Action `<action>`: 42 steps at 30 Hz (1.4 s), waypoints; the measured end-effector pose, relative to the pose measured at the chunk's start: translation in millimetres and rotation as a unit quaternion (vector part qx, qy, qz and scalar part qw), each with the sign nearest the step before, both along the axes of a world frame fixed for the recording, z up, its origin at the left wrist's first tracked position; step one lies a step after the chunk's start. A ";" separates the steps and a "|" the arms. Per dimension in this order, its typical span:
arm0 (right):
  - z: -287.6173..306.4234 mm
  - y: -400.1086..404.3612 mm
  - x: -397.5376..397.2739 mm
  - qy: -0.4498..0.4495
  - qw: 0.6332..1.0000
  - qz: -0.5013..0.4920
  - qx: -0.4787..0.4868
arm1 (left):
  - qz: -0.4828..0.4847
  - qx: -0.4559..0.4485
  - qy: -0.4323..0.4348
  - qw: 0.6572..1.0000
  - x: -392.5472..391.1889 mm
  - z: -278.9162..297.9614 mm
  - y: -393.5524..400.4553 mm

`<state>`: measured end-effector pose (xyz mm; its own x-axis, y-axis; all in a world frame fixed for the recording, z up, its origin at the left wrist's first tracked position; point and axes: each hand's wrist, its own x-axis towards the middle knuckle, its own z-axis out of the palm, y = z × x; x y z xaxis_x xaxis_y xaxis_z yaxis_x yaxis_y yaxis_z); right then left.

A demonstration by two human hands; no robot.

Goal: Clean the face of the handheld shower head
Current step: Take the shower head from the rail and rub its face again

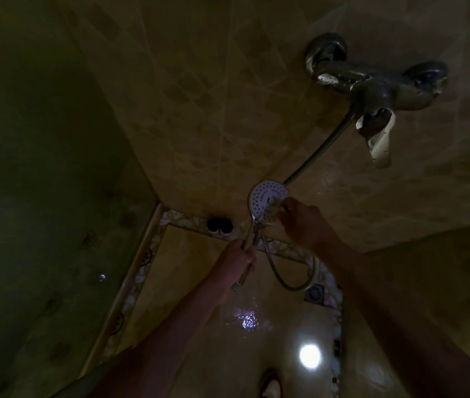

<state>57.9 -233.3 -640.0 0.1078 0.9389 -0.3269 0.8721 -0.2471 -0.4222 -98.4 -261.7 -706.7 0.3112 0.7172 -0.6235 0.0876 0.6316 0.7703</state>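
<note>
shower head handle in left hand, right hand at its face.

Round white plastic shower head face: matt, dotted w/ nozzle holes. Above it, grey metal wall mixer tap: glossy, chrome-like. Corrugated metal hose: dull sheen. Beige wall tiles: smooth, mottled.

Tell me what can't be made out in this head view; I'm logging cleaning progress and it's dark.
- Right hand: what it presses on the round white shower head face is too small and blurred.
- Face's lower right: covered by that hand.
- Chrome handle: wrapped by left hand.
- Two dark round objects on the ledge: too dim.
</note>
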 end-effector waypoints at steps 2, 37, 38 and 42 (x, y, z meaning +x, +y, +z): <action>-0.8 6.4 4.8 0.007 0.999 -0.033 -0.003 | 0.004 -0.004 -0.004 1.000 0.0 -0.5 1.6; -1.0 -0.1 16.3 0.007 0.995 -0.093 -0.030 | 0.021 -0.046 -0.035 0.998 4.5 9.4 1.4; -1.9 -4.1 17.8 -0.007 0.995 -0.094 -0.039 | 0.022 -0.045 -0.031 0.998 4.5 8.8 0.9; -6.6 -21.9 7.6 0.002 0.996 -0.058 -0.068 | 0.023 -0.039 -0.031 0.998 7.2 10.7 0.7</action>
